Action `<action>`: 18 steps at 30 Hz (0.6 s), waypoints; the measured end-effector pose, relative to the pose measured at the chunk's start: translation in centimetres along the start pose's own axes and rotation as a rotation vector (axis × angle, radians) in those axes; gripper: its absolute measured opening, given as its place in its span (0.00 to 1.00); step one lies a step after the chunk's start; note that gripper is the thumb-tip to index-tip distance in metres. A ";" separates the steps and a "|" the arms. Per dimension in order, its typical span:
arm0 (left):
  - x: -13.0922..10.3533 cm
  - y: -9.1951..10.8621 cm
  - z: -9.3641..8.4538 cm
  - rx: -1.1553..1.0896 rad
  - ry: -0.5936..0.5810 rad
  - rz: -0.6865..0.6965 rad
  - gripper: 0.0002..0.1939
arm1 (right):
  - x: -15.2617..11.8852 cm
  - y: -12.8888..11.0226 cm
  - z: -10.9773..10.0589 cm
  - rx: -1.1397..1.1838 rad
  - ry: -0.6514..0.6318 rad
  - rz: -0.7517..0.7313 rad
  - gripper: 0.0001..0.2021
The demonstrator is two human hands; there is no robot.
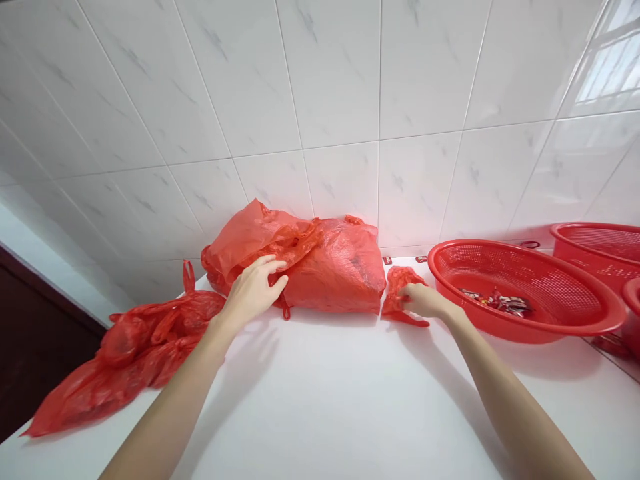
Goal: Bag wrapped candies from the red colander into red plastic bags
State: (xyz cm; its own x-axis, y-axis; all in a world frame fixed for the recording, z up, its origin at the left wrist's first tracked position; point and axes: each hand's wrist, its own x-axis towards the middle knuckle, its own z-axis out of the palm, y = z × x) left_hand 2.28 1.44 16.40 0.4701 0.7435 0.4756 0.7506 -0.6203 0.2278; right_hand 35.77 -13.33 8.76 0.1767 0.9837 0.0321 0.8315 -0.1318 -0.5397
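A large, full red plastic bag lies against the tiled wall, its crumpled mouth gathered near the middle. My left hand rests at the front of this bag, thumb and fingers apart, touching the loose plastic. To the right, my right hand has its fingers closed on a small crumpled red plastic bag on the white tabletop. The tips of the right fingers are partly hidden by the plastic.
More knotted red plastic bags lie at the left. A red plastic basket at the right holds small wrapped packets. Other red baskets stand beyond it. Small red packets lie by the wall.
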 end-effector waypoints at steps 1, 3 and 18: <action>-0.5 0.0 0.2 -0.027 0.044 0.013 0.15 | -0.5 -0.6 -0.9 0.030 -0.023 -0.016 0.15; -1.7 -0.1 0.7 -0.074 0.224 0.036 0.13 | -1.8 -2.0 -2.8 0.125 -0.064 -0.064 0.12; 2.9 -2.8 5.4 -0.207 0.272 -0.242 0.48 | -6.9 -6.7 -6.5 0.719 -0.109 -0.277 0.21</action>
State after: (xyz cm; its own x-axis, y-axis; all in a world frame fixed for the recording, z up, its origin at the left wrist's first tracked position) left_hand 4.04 6.68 12.53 0.1307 0.7979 0.5884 0.7020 -0.4936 0.5134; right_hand 32.40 -20.01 17.61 -0.0715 0.9806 0.1828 0.2849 0.1957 -0.9384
